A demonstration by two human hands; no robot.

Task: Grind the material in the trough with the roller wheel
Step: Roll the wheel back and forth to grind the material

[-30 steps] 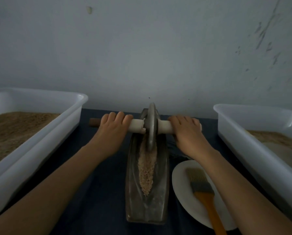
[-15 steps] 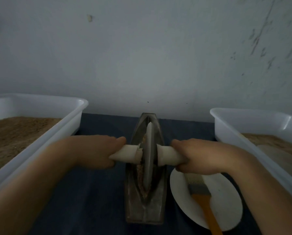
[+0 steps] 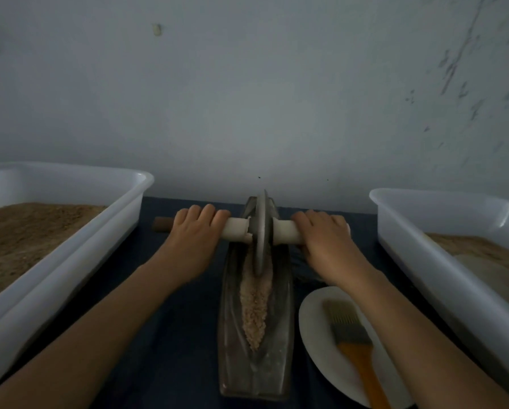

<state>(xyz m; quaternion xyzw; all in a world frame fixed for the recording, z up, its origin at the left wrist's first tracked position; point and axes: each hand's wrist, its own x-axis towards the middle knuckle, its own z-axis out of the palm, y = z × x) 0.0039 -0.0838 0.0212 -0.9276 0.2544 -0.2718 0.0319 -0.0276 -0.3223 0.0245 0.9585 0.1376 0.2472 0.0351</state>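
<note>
1. I see the grey metal disc-shaped roller wheel [image 3: 260, 231] standing upright at the far end of the long boat-shaped dark metal trough [image 3: 256, 376], centre of the frame.
2. My left hand [image 3: 192, 240] lies over the pale wrapped axle handle [image 3: 235, 228] left of the wheel, with the fingers [image 3: 206, 212] side by side and curled over the top. The brown wooden handle tip [image 3: 162, 224] sticks out past it.
3. My right hand [image 3: 325, 240] grips the handle on the other side the same way, fingers close together and wrapped over it. I cannot see the thumbs.
4. The coarse tan granular material [image 3: 254, 308] lies in a strip along the trough groove, from under the wheel to near the lower end.
5. My judgement is that grinding is under way but not done, because the grains look chunky, nothing like powder. Many more passes are left over the whole strip.
6. The white plastic tub on the left of the frame [image 3: 70, 261] holds brown powder. The white plastic tub on the right [image 3: 424, 246] also holds some.
7. An orange-handled flat bristle brush [image 3: 350, 340] lies untouched on the white round plate [image 3: 315, 343] at lower right, so I judge the sweep-out has not started.
</note>
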